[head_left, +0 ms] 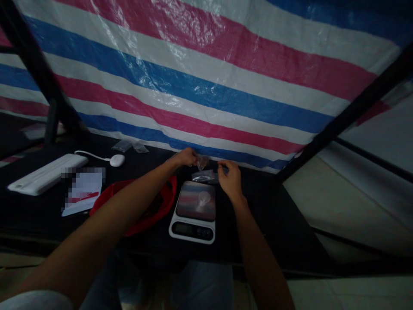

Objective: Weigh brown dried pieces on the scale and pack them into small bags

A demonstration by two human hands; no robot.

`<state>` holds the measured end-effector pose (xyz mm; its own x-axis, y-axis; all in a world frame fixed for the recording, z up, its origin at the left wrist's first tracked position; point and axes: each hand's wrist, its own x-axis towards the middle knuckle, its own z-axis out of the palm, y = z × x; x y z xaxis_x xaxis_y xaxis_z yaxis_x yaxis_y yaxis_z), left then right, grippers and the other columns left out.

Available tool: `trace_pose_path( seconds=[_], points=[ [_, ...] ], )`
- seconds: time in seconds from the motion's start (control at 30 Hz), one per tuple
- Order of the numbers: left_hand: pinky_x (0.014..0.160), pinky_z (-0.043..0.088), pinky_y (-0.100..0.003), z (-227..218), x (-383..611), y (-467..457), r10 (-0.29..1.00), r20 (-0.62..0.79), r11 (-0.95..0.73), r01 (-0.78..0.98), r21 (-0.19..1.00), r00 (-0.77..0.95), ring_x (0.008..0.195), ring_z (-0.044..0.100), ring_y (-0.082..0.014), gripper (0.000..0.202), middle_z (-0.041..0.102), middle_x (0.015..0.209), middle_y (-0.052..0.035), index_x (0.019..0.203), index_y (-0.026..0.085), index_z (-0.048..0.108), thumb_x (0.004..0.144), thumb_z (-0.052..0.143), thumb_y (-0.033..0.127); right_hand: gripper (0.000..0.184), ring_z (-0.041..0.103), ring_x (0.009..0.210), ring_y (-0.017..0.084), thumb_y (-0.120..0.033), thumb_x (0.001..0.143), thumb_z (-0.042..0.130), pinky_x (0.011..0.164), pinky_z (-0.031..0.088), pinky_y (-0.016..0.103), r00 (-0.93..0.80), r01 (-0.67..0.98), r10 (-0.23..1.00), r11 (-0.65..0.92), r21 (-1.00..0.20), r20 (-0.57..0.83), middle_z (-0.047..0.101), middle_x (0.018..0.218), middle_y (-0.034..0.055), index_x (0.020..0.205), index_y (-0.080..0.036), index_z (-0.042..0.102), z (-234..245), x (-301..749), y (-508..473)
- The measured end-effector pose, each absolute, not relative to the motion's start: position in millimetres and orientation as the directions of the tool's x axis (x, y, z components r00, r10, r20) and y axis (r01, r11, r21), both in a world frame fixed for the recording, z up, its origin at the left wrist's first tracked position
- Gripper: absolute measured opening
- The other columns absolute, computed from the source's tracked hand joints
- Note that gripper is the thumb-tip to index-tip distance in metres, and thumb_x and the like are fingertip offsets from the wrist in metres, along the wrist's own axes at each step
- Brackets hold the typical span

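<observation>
My left hand reaches to the back of the black table, fingers closed at the edge of a small clear plastic bag with something brownish in it. To its right my right hand is curled, thumb and fingertips together; whatever it may pinch is too small to make out. Between the hands lie more flat clear bags. Just in front stands a white digital scale with a shiny plate and a small clear round piece on it. Under my left forearm sits a red basket, its contents mostly hidden.
A long white device with a cable to a white round piece lies at left. Nearby are a paper, partly blurred out, and empty clear bags. A striped plastic sheet hangs behind the table, between dark frame bars.
</observation>
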<state>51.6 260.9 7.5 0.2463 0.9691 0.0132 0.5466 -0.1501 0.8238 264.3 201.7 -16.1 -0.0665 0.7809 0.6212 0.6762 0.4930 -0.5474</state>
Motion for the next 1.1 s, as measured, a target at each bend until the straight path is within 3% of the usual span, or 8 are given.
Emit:
trace_pose_path(
  seconds=[0.1, 0.23, 0.4, 0.53, 0.67, 0.87, 0.97, 1.1],
  points=[
    [0.075, 0.059, -0.03, 25, 44, 246, 0.977, 0.037, -0.122, 0.407, 0.905, 0.211, 0.076, 0.074, -0.0204, 0.015, 0.077, 0.08, -0.0098, 0.085, 0.013, 0.069, 0.078, 0.077, 0.023, 0.017, 0.069, 0.098, 0.025, -0.029, 0.091, 0.055, 0.091, 0.053, 0.039, -0.045, 0.535, 0.784, 0.542, -0.648, 0.619, 0.077, 0.1, 0.0091, 0.094, -0.022, 0.071, -10, 255, 193],
    [0.081, 0.06, -0.031, 44, 31, 208, 0.974, 0.095, -0.143, 0.229, 0.963, 0.206, 0.081, 0.075, -0.0171, 0.03, 0.079, 0.092, -0.0089, 0.103, 0.013, 0.065, 0.08, 0.081, 0.024, 0.02, 0.068, 0.083, 0.02, -0.041, 0.092, 0.062, 0.075, 0.052, 0.032, -0.107, 0.287, 0.836, 0.545, -0.788, 0.539, 0.074, 0.091, 0.0054, 0.094, -0.022, 0.068, -5, 236, 177],
    [0.074, 0.057, -0.027, 52, 26, 157, 0.93, 0.122, -0.149, 0.052, 0.987, 0.347, 0.072, 0.072, -0.0147, 0.033, 0.076, 0.077, -0.0017, 0.099, 0.013, 0.066, 0.076, 0.086, 0.025, 0.031, 0.061, 0.068, 0.015, -0.05, 0.088, 0.071, 0.062, 0.047, 0.026, -0.286, 0.137, 0.841, 0.511, -0.848, 0.46, 0.065, 0.075, -0.0002, 0.08, -0.022, 0.061, -2, 218, 155],
    [0.068, 0.056, -0.026, 53, 23, 137, 0.917, 0.112, -0.137, 0.038, 0.99, 0.383, 0.066, 0.071, -0.0142, 0.032, 0.074, 0.071, 0.0004, 0.097, 0.015, 0.063, 0.078, 0.085, 0.027, 0.034, 0.063, 0.068, 0.015, -0.053, 0.093, 0.066, 0.065, 0.051, 0.027, -0.427, 0.05, 0.793, 0.5, -0.865, 0.434, 0.066, 0.075, 0.0002, 0.08, -0.022, 0.061, 4, 215, 142],
    [0.065, 0.055, -0.027, 55, 17, 130, 0.914, 0.071, -0.095, 0.041, 0.995, 0.4, 0.064, 0.071, -0.0156, 0.039, 0.074, 0.069, 0.0, 0.098, 0.016, 0.061, 0.075, 0.088, 0.032, 0.034, 0.069, 0.071, 0.018, -0.051, 0.097, 0.059, 0.069, 0.054, 0.03, -0.489, 0.068, 0.75, 0.542, -0.837, 0.446, 0.073, 0.078, 0.0028, 0.083, -0.022, 0.067, 8, 215, 136],
    [0.058, 0.051, -0.024, 58, 16, 124, 0.922, 0.012, -0.048, 0.082, 0.995, 0.386, 0.059, 0.069, -0.0143, 0.041, 0.073, 0.068, -0.0002, 0.094, 0.016, 0.061, 0.071, 0.091, 0.033, 0.031, 0.067, 0.069, 0.018, -0.046, 0.093, 0.063, 0.065, 0.051, 0.028, -0.517, 0.11, 0.738, 0.56, -0.821, 0.434, 0.073, 0.075, 0.0024, 0.077, -0.021, 0.069, 9, 215, 132],
    [0.057, 0.051, -0.024, 56, 16, 123, 0.93, 0.006, -0.043, 0.092, 0.995, 0.366, 0.059, 0.069, -0.015, 0.037, 0.073, 0.067, 0.0, 0.093, 0.016, 0.062, 0.072, 0.089, 0.03, 0.027, 0.066, 0.069, 0.018, -0.045, 0.091, 0.066, 0.065, 0.051, 0.029, -0.516, 0.11, 0.757, 0.523, -0.845, 0.401, 0.071, 0.076, 0.0022, 0.081, -0.021, 0.07, 9, 214, 130],
    [0.059, 0.052, -0.024, 57, 13, 121, 0.919, -0.025, -0.041, 0.16, 0.986, 0.393, 0.061, 0.069, -0.0149, 0.026, 0.075, 0.072, -0.0034, 0.09, 0.015, 0.068, 0.075, 0.084, 0.028, 0.027, 0.064, 0.068, 0.017, -0.041, 0.09, 0.066, 0.065, 0.05, 0.028, -0.53, 0.097, 0.763, 0.487, -0.868, 0.37, 0.069, 0.073, 0.0013, 0.073, -0.021, 0.067, 9, 214, 129]
  ],
)
